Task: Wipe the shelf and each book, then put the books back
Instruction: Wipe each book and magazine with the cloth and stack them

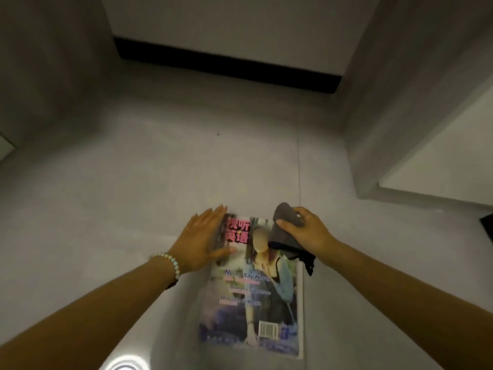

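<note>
Pressing the magazine (pixel 253 303) flat-fingered, left hand (pixel 200 239) steadies it on grey floor (pixel 133 169); right hand (pixel 306 231) grips grey cloth (pixel 285 225).

Title: at the top left of the magazine (pixel 250 303) cover we read large red Chinese characters (pixel 237 231), 听 above and 英语 below. The character before 听 is too blurred for us.
Headline: at mid-cover we read "Never Say Never" in blue.
Lower lines: we make out "Clinton's" and "Welcome to"; the rest is smeared.
Barcode label (pixel 268 329): at the cover's bottom right we see bars on white, digits unreadable.
</note>
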Demonstrator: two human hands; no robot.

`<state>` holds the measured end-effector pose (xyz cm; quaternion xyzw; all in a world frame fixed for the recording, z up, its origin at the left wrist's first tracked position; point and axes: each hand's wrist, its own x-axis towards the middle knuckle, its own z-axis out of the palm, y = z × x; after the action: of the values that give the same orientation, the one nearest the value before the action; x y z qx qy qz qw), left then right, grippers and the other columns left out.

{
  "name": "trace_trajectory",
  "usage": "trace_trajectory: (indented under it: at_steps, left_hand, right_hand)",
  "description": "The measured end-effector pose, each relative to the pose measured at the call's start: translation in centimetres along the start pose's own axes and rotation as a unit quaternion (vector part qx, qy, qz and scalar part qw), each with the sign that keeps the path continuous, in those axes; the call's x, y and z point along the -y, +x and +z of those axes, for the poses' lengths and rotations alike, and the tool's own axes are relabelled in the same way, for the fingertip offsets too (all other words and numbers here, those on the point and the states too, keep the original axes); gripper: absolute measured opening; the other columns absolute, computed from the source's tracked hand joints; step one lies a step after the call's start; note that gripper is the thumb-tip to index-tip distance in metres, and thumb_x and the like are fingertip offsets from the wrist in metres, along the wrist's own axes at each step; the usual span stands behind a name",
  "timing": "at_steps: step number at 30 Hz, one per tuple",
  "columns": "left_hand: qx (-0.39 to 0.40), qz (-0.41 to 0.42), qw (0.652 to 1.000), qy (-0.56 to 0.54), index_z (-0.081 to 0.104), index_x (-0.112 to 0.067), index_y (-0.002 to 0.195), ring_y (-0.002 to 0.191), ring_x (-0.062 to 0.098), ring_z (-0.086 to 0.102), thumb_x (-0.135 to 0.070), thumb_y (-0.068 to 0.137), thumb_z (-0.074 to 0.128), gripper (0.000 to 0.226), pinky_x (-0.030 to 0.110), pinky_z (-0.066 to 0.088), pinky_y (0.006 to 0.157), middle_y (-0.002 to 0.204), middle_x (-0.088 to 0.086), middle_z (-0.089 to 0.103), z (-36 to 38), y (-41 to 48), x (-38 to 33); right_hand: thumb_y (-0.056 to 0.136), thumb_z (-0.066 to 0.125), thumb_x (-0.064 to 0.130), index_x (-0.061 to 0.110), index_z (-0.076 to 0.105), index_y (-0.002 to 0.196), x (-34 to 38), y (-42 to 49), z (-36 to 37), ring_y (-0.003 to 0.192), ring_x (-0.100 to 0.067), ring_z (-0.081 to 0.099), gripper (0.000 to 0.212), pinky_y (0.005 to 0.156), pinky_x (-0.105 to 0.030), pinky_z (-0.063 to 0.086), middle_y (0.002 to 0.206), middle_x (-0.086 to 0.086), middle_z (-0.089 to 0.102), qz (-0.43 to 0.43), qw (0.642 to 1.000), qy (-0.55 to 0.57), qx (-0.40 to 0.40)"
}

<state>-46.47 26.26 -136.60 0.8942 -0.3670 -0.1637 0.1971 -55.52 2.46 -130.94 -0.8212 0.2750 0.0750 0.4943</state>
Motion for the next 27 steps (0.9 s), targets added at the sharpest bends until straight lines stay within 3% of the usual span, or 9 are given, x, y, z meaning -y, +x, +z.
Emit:
trace_trajectory:
  at_steps: [2,6,11,13,15,17,20,24,27]
  left_hand:
    - [0.038,-0.012,0.999,-0.003,-0.010,-0.022,0.151,0.146,0.021,-0.001,-0.096,0.057,0.027,0.125,0.037,-0.002,0.116,0.159,-0.001,-0.003,2.7,-0.7,0.6]
    - [0.070,-0.011,0.997,0.031,-0.021,-0.016,0.146,0.141,0.015,-0.022,-0.088,0.062,0.044,0.129,0.032,-0.015,0.113,0.150,-0.004,-0.026,5.5,-2.3,1.9]
    - [0.042,-0.004,0.998,0.051,-0.033,-0.019,0.138,0.138,0.015,-0.034,-0.098,0.051,0.030,0.133,0.027,-0.024,0.109,0.150,-0.003,-0.033,5.9,-2.8,2.4]
    - [0.036,-0.020,0.998,0.042,-0.037,-0.019,0.135,0.135,0.013,-0.038,-0.099,0.048,0.026,0.135,0.026,-0.027,0.108,0.147,-0.002,-0.038,6.1,-3.0,2.3]
    - [0.028,-0.035,0.998,0.035,-0.035,-0.015,0.137,0.135,0.013,-0.038,-0.099,0.048,0.030,0.138,0.027,-0.025,0.109,0.147,0.001,-0.038,6.1,-3.0,2.3]
    - [0.033,-0.042,0.998,0.032,-0.032,-0.010,0.140,0.135,0.015,-0.037,-0.098,0.048,0.032,0.143,0.027,-0.024,0.110,0.147,0.003,-0.038,6.0,-2.8,2.3]
    - [0.033,-0.040,0.998,0.039,-0.031,-0.010,0.140,0.134,0.015,-0.038,-0.099,0.046,0.029,0.143,0.026,-0.026,0.108,0.146,0.002,-0.039,5.9,-2.9,2.2]
    - [0.025,-0.036,0.998,0.036,-0.026,-0.011,0.143,0.138,0.016,-0.033,-0.100,0.049,0.028,0.140,0.031,-0.019,0.114,0.150,0.003,-0.033,6.2,-2.9,2.5]
    - [0.025,-0.027,0.999,0.036,-0.024,-0.016,0.145,0.140,0.018,-0.029,-0.099,0.050,0.029,0.137,0.035,-0.018,0.114,0.153,0.001,-0.029,6.3,-2.8,2.4]
  right_hand:
    - [0.090,0.064,0.022,0.010,0.045,0.131,-2.1,0.8,1.1,0.110,-0.027,0.055,0.047,0.087,-0.028,0.046,0.127,-0.013,0.055,-0.032,0.998,-0.030,-0.033]
    - [0.096,0.053,0.030,0.016,0.025,0.149,-5.4,2.4,4.0,0.140,-0.026,0.028,0.061,0.115,-0.038,0.024,0.153,-0.008,0.030,-0.120,0.970,-0.200,-0.063]
    - [0.101,0.035,0.037,0.037,0.009,0.149,-5.6,1.7,10.9,0.146,-0.016,-0.012,0.055,0.117,-0.034,-0.008,0.159,0.006,-0.005,-0.229,0.936,-0.267,-0.018]
    - [0.103,0.029,0.037,0.038,0.011,0.148,-5.3,1.6,12.7,0.144,-0.010,-0.012,0.049,0.117,-0.030,-0.007,0.158,0.010,-0.003,-0.307,0.908,-0.279,0.066]
    - [0.102,0.029,0.034,0.034,0.023,0.148,-5.2,3.2,12.6,0.146,-0.018,0.006,0.047,0.119,-0.036,0.008,0.159,0.002,0.013,-0.348,0.885,-0.305,0.058]
    - [0.103,0.032,0.030,0.032,0.026,0.148,-5.0,4.7,11.8,0.146,-0.025,0.016,0.046,0.118,-0.038,0.009,0.158,-0.003,0.020,-0.285,0.903,-0.320,-0.038]
    - [0.103,0.034,0.020,0.034,0.013,0.151,-4.6,4.1,12.2,0.147,-0.020,-0.002,0.054,0.114,-0.031,-0.008,0.161,0.001,0.004,-0.203,0.926,-0.309,-0.076]
    - [0.090,0.052,-0.003,0.037,0.012,0.149,-5.5,1.8,12.6,0.146,-0.019,-0.009,0.082,0.115,-0.035,0.004,0.160,0.004,0.000,-0.377,0.861,-0.334,0.068]
    - [0.086,0.062,0.002,0.027,0.030,0.148,-8.0,3.1,8.8,0.145,-0.032,0.017,0.074,0.114,-0.051,0.027,0.157,-0.008,0.022,-0.253,0.910,-0.316,-0.084]
